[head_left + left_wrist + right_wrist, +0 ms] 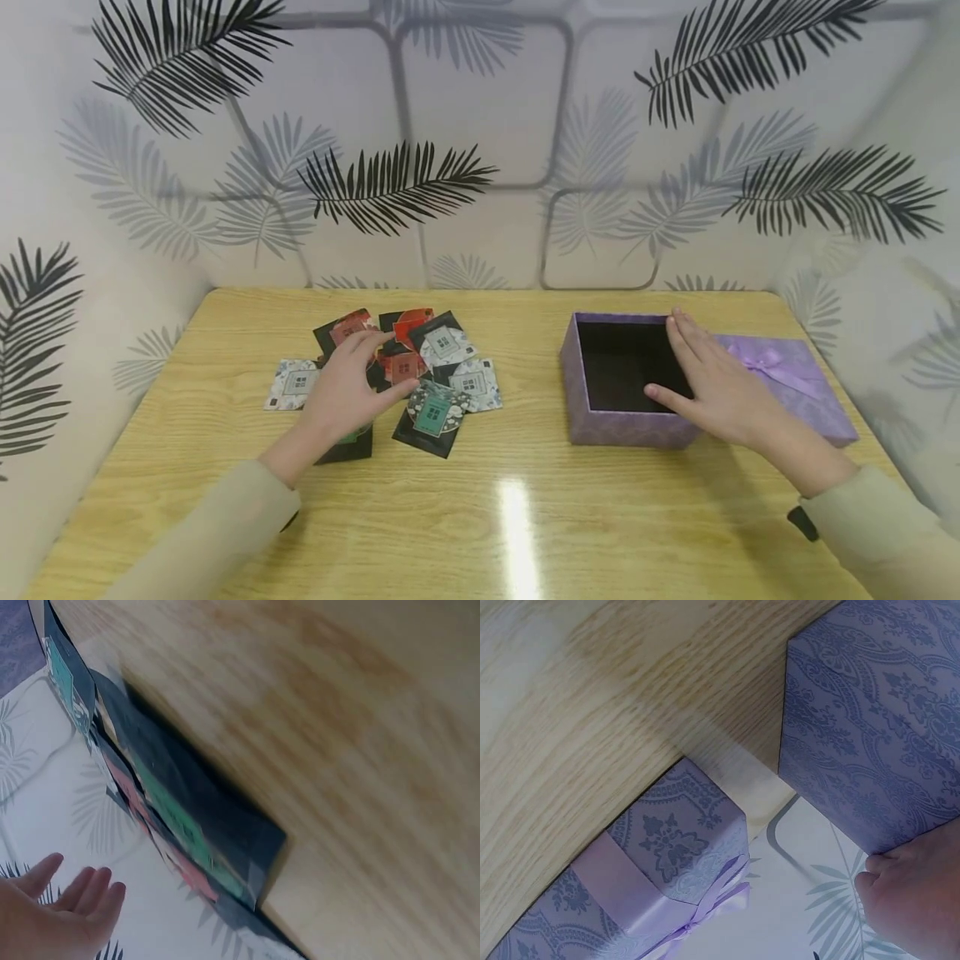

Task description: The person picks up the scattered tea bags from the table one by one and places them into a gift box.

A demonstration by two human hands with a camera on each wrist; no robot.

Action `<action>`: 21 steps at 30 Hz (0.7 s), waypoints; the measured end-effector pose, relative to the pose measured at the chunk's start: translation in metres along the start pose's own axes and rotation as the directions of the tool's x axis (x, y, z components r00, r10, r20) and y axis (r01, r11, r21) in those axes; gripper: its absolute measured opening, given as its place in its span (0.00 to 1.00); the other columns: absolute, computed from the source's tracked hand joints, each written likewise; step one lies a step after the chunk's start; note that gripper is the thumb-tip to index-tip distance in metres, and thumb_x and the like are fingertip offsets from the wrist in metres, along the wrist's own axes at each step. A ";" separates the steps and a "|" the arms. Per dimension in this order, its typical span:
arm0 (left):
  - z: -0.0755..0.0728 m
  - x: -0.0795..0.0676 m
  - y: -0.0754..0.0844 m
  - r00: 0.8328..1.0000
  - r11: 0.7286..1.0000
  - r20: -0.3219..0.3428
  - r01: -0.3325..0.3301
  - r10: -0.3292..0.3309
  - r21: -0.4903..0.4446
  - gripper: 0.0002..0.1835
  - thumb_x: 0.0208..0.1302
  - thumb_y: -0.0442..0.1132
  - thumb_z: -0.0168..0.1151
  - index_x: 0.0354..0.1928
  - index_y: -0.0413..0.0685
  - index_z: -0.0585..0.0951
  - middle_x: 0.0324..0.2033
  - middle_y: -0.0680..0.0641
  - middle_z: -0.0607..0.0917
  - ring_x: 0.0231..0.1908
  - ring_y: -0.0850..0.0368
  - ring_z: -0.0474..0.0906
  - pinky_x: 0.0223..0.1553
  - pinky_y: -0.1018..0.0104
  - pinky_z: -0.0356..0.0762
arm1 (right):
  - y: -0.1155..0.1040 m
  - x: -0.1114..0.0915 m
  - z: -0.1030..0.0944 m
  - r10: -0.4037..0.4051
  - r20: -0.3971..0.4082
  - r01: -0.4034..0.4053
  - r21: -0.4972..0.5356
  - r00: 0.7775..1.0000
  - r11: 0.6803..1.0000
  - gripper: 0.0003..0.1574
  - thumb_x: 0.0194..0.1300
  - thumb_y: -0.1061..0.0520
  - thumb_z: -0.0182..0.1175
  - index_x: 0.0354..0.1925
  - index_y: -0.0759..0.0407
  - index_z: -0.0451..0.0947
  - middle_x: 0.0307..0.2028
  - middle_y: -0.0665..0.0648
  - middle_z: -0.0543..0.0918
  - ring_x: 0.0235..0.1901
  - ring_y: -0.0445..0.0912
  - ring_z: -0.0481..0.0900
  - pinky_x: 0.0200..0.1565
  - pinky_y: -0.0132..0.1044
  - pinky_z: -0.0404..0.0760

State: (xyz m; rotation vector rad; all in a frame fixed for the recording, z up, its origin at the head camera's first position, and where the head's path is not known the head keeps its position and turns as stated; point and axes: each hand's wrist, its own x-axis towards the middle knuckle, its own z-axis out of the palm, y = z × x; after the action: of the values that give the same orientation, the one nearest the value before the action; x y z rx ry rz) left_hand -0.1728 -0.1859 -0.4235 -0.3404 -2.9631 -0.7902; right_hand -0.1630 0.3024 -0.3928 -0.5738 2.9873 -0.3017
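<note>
Packets, small flat foil sachets, lie fanned left of the open purple box. They look light, thin and slippery, best pinched at an edge. The left hand rests on them, fingers relaxed. The right hand lies flat on the box's right rim, fingers straight. Right of the box sits its bowed lid. Only the right wrist view shows the box's damask pattern.

A pale wooden bench is catching a streak of glare near its front edge, while walls papered with palm fronds are enclosing it.
</note>
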 end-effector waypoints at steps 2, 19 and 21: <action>0.003 0.002 0.000 1.000 0.999 0.014 -0.004 0.004 -0.039 0.44 0.66 0.59 0.74 0.76 0.44 0.72 0.75 0.35 0.72 0.75 0.32 0.67 0.71 0.31 0.71 | 0.001 0.000 0.000 -0.002 -0.002 0.002 0.000 1.000 1.000 0.66 0.77 0.30 0.56 0.85 0.67 0.33 0.86 0.68 0.36 0.85 0.66 0.41 0.80 0.67 0.53; 0.021 0.027 -0.022 0.973 0.927 0.183 -0.066 0.143 -0.369 0.29 0.63 0.38 0.79 0.66 0.43 0.83 0.57 0.41 0.87 0.53 0.44 0.85 0.54 0.47 0.85 | 0.003 0.001 0.001 -0.001 0.001 0.001 -0.016 1.000 1.000 0.66 0.78 0.30 0.55 0.85 0.67 0.33 0.86 0.67 0.35 0.85 0.66 0.41 0.80 0.68 0.54; 0.023 0.030 -0.023 0.963 0.910 0.215 -0.063 0.163 -0.410 0.28 0.63 0.35 0.78 0.65 0.41 0.83 0.57 0.39 0.87 0.55 0.42 0.86 0.56 0.49 0.87 | 0.003 0.001 0.001 0.001 0.003 -0.001 -0.017 1.000 1.000 0.66 0.78 0.30 0.55 0.85 0.68 0.33 0.86 0.67 0.35 0.85 0.66 0.41 0.80 0.68 0.54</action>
State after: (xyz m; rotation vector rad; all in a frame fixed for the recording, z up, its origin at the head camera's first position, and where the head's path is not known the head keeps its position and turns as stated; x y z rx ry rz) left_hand -0.2074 -0.1885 -0.4513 -0.6716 -2.9369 -1.4391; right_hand -0.1649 0.3043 -0.3949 -0.5739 2.9895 -0.2755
